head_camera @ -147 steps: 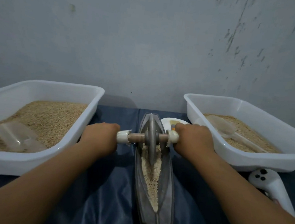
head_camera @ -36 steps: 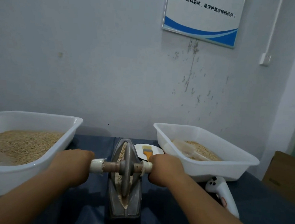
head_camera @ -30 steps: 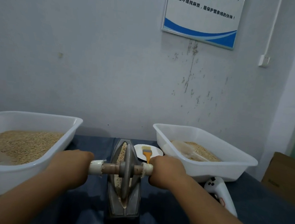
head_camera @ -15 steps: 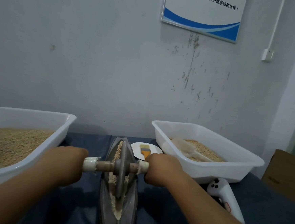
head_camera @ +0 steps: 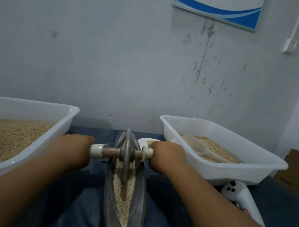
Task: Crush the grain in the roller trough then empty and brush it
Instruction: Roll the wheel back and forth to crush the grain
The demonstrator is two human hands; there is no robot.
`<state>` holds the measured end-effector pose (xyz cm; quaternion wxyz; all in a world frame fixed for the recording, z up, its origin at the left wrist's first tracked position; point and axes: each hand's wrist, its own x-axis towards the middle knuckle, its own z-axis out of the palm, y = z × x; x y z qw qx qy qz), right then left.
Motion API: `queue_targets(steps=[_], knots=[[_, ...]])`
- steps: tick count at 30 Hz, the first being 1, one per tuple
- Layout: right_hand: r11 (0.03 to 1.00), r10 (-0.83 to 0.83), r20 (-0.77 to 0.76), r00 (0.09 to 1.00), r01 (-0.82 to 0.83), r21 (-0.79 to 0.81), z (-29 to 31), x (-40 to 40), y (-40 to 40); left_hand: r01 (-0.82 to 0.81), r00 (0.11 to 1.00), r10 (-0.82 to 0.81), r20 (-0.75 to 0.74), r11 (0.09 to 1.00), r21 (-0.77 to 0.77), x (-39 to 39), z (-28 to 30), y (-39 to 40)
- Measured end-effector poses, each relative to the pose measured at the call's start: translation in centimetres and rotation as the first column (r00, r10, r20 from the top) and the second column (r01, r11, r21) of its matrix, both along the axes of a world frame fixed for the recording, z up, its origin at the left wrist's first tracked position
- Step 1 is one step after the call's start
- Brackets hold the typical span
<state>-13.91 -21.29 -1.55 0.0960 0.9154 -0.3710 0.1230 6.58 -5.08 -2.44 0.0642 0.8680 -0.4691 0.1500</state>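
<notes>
Left hand point(head_camera: 75, 147) and right hand point(head_camera: 167, 155) clench the grey metal disc roller's point(head_camera: 126, 154) wooden axle, crosswise over the long grey boat-shaped metal trough point(head_camera: 139, 193) running straight away between them.

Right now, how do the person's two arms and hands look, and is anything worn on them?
Both forearms are bare as far as the picture shows: no sleeve reaches into view. The left hand and the right hand wear no gloves. No watch, bracelet or ring is visible, though the fingers are mostly hidden. No markings or cables show on either arm.
</notes>
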Motion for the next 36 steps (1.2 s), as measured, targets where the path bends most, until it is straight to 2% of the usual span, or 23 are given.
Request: queue_targets(steps=[5,11,18,21,24,28,32,36], knots=[[1.0,0.009,-0.047,0.999,-0.008,0.021,0.1,-1.1,1.1,0.025,1.0,-0.025,-0.001,1.0,0.003,-1.6,0.3,1.7],[0.996,0.078,-0.102,0.992,-0.073,0.044,1.0,-4.9,4.6,0.071,0.997,-0.073,0.017,0.994,0.087,-4.8,1.0,6.1],[0.974,0.126,-0.147,0.981,-0.094,0.206,3.0,-8.8,7.2,0.067,0.962,-0.069,0.266,0.998,0.015,-6.9,2.5,9.9],[0.956,0.108,-0.154,0.982,-0.06,0.287,2.2,-7.9,6.3,0.065,0.98,-0.076,0.186,0.996,0.063,-6.4,2.4,8.7],[0.971,0.046,-0.134,0.99,-0.013,0.237,0.6,-5.8,4.3,0.063,0.995,-0.071,0.071,0.992,0.105,-5.0,1.6,6.3],[0.984,-0.008,-0.103,0.995,0.026,0.175,-0.3,-2.2,1.3,0.025,0.998,-0.032,0.054,0.992,0.122,-2.4,1.5,2.8],[0.976,-0.039,-0.103,0.994,0.06,0.208,0.3,0.6,-1.5,0.001,0.998,-0.008,0.056,0.99,0.14,0.0,2.0,-0.7],[0.985,-0.049,-0.045,0.998,0.056,0.163,0.7,2.1,-3.3,-0.018,0.997,0.01,0.074,0.994,0.112,1.4,2.5,-3.0]])
